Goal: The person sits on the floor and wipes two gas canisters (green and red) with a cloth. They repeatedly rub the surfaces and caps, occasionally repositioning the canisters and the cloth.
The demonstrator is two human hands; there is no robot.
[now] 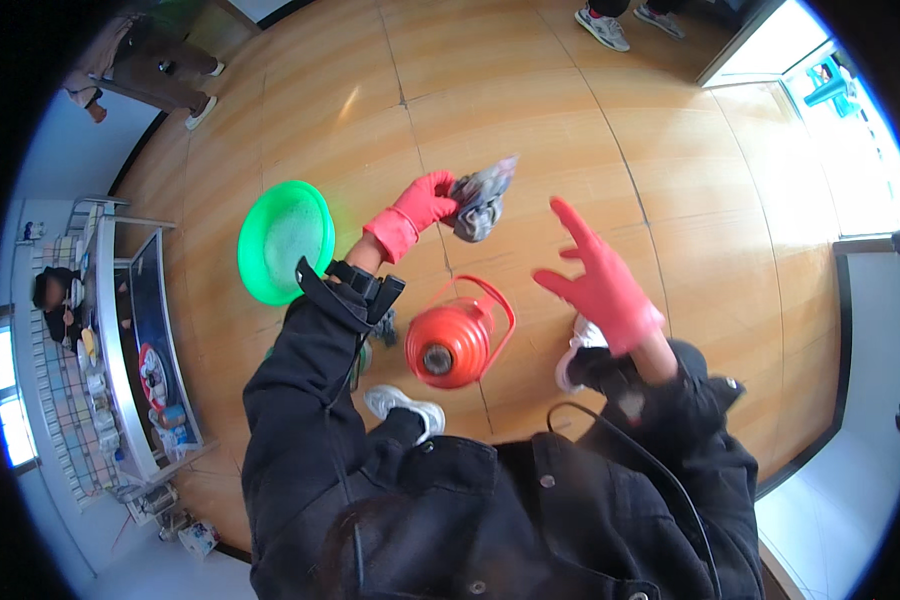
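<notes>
A crumpled grey patterned cloth (481, 204) is gripped by my left hand (420, 210), which wears a pink rubber glove. In a matching glove, my right hand (600, 281) is held up with its fingers spread and nothing in it. Between my feet and hands stands a red thermos flask (450, 337) with a carrying handle (506, 300) and a dark round top. Left of my left hand, a green plastic basin (251, 255) holds sudsy water. Something dark and fluffy (385, 330) shows partly behind my left sleeve; I cannot tell what it is.
A metal-framed table (124, 337) loaded with dishes and bowls runs along the left, with a person (58, 300) beside it. Another person (157, 71) stands at upper left. A third person's shoes (604, 28) show at the top. At right is a bright doorway (847, 165).
</notes>
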